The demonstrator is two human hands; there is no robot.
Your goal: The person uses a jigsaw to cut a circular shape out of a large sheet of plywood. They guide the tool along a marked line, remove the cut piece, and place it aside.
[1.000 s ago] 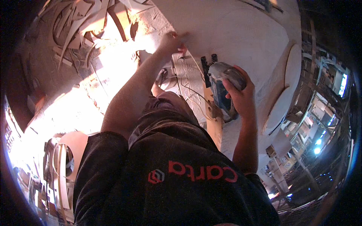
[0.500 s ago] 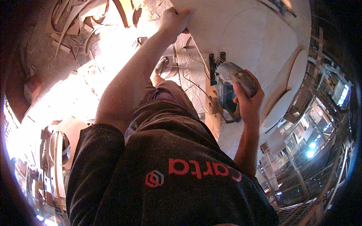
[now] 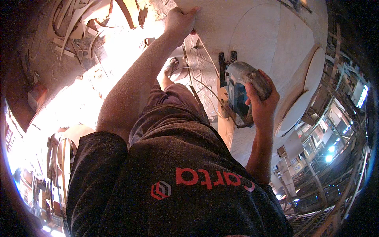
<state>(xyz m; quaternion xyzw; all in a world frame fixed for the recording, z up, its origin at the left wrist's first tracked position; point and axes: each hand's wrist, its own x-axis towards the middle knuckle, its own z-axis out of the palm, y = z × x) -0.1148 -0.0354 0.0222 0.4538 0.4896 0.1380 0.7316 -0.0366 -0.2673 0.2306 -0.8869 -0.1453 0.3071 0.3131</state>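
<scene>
My left hand (image 3: 179,21) grips the upper left edge of a large pale board (image 3: 260,31), fingers wrapped over the edge; a small red thing shows just below it, mostly hidden. A faint curved line runs across the board. My right hand (image 3: 262,96) is closed round the grey top of a teal power jigsaw (image 3: 241,96), whose black base plate (image 3: 222,69) stands upright by the board's lower left edge. Cables (image 3: 213,93) hang below the board beside a narrow wooden strip (image 3: 223,132). My legs and a foot show between my arms.
Curved wood offcuts (image 3: 79,27) lie piled on the dusty, sunlit floor at upper left. Cut panels (image 3: 69,152) stand at lower left. Rounded cut pieces (image 3: 310,69) lie along the board's right side. A cluttered workshop with beams and lights fills the far right.
My left hand has moved up along the board's edge and closed over it. The jigsaw in my right hand has shifted right, and the board appears further right and higher.
</scene>
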